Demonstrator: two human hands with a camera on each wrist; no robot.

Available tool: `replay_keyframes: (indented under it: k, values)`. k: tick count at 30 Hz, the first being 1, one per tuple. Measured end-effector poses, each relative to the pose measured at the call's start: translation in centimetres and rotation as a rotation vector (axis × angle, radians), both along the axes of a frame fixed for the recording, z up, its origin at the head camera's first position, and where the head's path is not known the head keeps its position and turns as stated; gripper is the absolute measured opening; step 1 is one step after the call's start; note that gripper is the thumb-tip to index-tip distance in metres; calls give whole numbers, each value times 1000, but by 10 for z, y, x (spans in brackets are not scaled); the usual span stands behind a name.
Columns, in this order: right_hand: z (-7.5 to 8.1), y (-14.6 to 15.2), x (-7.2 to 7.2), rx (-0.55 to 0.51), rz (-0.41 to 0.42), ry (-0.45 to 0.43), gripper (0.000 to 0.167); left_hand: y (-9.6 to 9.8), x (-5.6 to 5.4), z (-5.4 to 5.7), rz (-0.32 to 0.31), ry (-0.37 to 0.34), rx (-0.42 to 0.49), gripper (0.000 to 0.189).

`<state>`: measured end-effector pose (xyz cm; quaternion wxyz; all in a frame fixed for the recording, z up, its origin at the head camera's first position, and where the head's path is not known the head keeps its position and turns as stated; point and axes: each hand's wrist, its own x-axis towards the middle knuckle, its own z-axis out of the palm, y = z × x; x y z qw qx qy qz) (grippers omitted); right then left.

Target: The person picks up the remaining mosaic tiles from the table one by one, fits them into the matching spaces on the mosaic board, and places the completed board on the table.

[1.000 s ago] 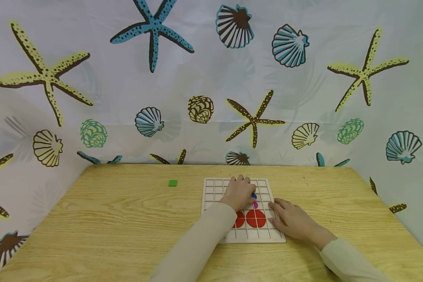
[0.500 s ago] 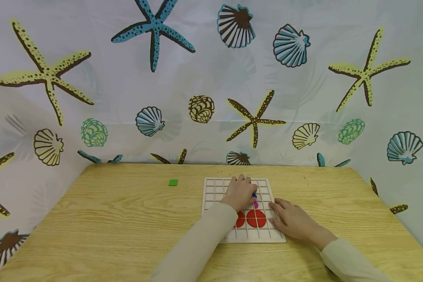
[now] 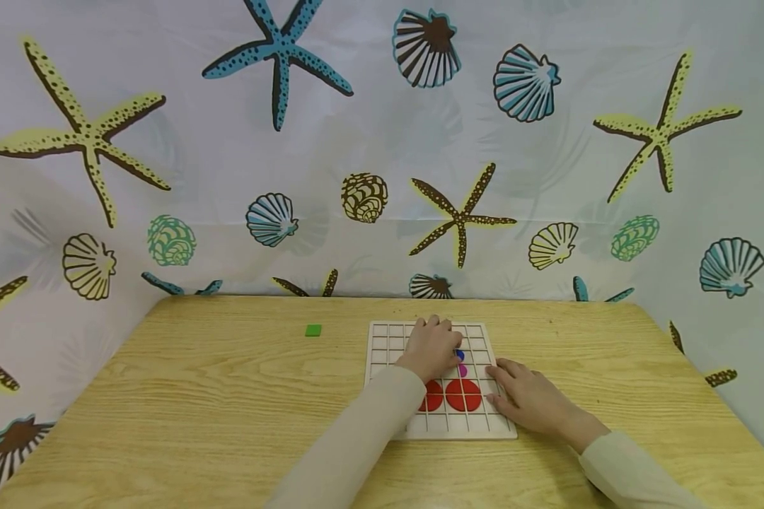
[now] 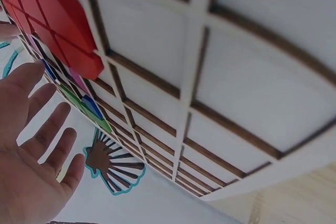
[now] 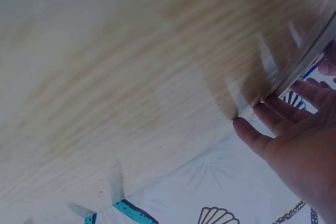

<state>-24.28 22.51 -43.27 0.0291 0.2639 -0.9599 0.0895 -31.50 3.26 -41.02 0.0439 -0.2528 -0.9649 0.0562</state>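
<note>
My left hand [image 3: 431,348] lies over a white square grid board [image 3: 378,343], back of the hand up. Its thumb tip is close to a blue piece [image 3: 460,355], seemingly touching it; the other fingers are loosely bent and spread. Just nearer lies a magenta piece [image 3: 462,370]. Two red round pieces [image 3: 463,395] sit in the near part of the grid, one partly covered by my left wrist. The left wrist view shows green pieces [image 4: 100,120] beyond, hidden under the hand from above. My right hand [image 3: 531,397] rests with extended fingers along the board's right edge.
A small green square [image 3: 313,330] lies on the wooden table [image 3: 229,396], left of the board. Behind and at both sides hangs a white cloth [image 3: 369,261] printed with starfish and shells.
</note>
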Motion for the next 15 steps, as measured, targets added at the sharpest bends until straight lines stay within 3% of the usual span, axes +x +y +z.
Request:
replay_keyframes:
  k: [15]
  values:
    - [1,0,1,1,-11,-1,48,-25,2,9,-53,15,47,30]
